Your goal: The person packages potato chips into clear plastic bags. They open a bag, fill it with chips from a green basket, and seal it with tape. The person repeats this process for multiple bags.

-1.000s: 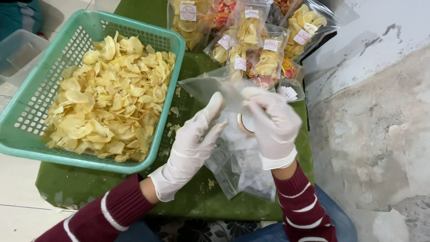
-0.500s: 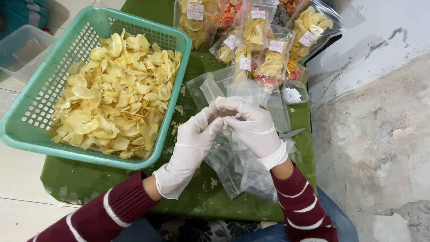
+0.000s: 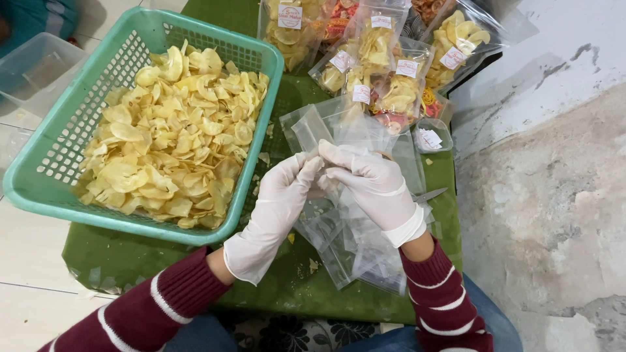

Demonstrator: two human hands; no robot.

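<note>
Both gloved hands meet over the green mat, left hand (image 3: 277,208) and right hand (image 3: 375,189) pinching the clear plastic bag (image 3: 313,130), whose length runs away toward the filled packets (image 3: 385,72).

two gloved hands are in view, the left hand (image 3: 277,212) and the right hand (image 3: 372,186), each in one white glove, so two gloves in all. two striped maroon sleeves lead up to them. one teal basket (image 3: 39,176) stands on one green mat (image 3: 163,257), with one heap of pale chips (image 3: 173,133) too many to count. one clear empty bag (image 3: 319,127) is pinched between the hands, above one loose stack of empty bags (image 3: 355,254) whose number cannot be told. about seven filled chip packets (image 3: 385,58) lie at the top, each with one white label. one small clear tub (image 3: 432,135) sits beside them, and one clear plastic box (image 3: 32,68) lies at the left edge.
</note>
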